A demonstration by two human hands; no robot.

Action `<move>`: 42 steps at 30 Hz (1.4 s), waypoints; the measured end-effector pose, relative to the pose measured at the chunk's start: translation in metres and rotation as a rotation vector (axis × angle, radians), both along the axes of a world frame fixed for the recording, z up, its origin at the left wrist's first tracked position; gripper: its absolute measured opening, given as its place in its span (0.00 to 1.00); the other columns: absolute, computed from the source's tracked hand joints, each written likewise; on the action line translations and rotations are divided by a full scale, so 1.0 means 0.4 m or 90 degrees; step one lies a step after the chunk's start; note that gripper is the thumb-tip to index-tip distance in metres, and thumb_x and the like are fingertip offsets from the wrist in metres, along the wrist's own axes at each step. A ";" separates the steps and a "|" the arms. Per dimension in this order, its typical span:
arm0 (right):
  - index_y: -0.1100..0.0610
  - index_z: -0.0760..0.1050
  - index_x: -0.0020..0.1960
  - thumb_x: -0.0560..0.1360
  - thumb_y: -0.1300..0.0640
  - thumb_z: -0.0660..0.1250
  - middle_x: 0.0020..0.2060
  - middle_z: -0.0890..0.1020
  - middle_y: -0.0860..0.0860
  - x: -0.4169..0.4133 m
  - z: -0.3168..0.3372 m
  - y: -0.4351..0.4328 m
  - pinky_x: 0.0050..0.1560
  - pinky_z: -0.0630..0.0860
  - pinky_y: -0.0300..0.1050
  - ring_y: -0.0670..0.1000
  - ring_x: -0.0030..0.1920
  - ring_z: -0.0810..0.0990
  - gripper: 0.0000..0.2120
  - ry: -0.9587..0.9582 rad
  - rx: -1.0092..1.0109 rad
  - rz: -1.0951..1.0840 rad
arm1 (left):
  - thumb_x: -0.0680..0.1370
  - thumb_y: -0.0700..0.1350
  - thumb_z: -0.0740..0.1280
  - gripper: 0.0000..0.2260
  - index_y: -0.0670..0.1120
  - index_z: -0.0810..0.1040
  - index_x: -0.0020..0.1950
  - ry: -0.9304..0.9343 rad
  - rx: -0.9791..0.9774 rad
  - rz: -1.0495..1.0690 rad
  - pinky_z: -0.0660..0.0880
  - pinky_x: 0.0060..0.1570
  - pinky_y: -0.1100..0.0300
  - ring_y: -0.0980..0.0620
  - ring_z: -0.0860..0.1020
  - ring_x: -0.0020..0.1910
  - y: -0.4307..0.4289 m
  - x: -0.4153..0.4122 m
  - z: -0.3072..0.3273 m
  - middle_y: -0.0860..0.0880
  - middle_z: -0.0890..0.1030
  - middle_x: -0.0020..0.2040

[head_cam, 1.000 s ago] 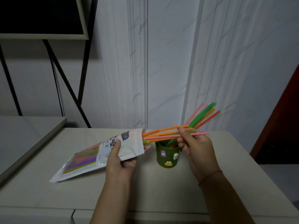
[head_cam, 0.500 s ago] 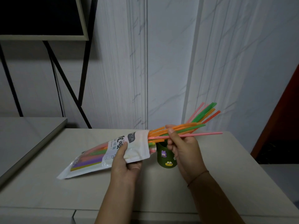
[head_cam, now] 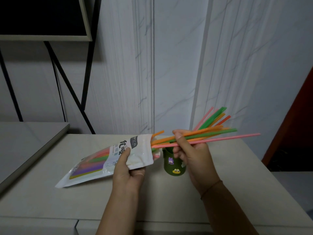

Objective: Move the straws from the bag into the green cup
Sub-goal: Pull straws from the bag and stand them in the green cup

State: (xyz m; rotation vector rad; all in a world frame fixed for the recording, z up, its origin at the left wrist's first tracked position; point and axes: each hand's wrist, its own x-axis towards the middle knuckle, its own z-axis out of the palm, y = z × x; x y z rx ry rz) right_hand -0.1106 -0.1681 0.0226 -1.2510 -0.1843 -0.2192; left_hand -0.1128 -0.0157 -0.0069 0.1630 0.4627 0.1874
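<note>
Straws (head_cam: 211, 134), mid-frame, are half out of the bag (head_cam: 101, 165), pinched by the right hand (head_cam: 191, 151) above the cup (head_cam: 172, 165). The left hand (head_cam: 128, 168) grips the bag's mouth. Several straws already lean in the cup; many are left in the bag.

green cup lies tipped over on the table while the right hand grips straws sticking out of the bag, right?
No: in the head view the green cup stands upright on the table. The rest holds: the right hand grips straws sticking out of the bag, which the left hand holds.
</note>
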 end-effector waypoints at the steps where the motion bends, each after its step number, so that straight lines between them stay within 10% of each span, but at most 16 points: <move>1: 0.58 0.80 0.45 0.75 0.60 0.66 0.24 0.77 0.49 -0.002 -0.003 0.009 0.29 0.74 0.36 0.45 0.25 0.75 0.04 0.002 -0.001 0.008 | 0.74 0.35 0.68 0.18 0.44 0.76 0.64 0.004 0.008 -0.003 0.80 0.27 0.50 0.46 0.83 0.50 -0.005 -0.001 0.000 0.44 0.85 0.50; 24: 0.64 0.78 0.43 0.75 0.63 0.66 0.24 0.78 0.49 0.004 0.053 -0.132 0.26 0.74 0.34 0.43 0.24 0.75 0.04 -0.007 0.110 -0.134 | 0.76 0.35 0.68 0.20 0.45 0.73 0.67 0.029 0.009 0.060 0.82 0.33 0.51 0.47 0.82 0.56 0.064 0.006 -0.004 0.45 0.83 0.58; 42: 0.59 0.78 0.36 0.74 0.61 0.68 0.22 0.79 0.50 0.053 0.021 -0.190 0.26 0.77 0.36 0.44 0.21 0.76 0.07 0.012 -0.147 -0.263 | 0.75 0.35 0.68 0.21 0.45 0.73 0.67 0.028 0.017 0.059 0.82 0.34 0.49 0.46 0.82 0.55 0.053 0.005 -0.003 0.44 0.83 0.57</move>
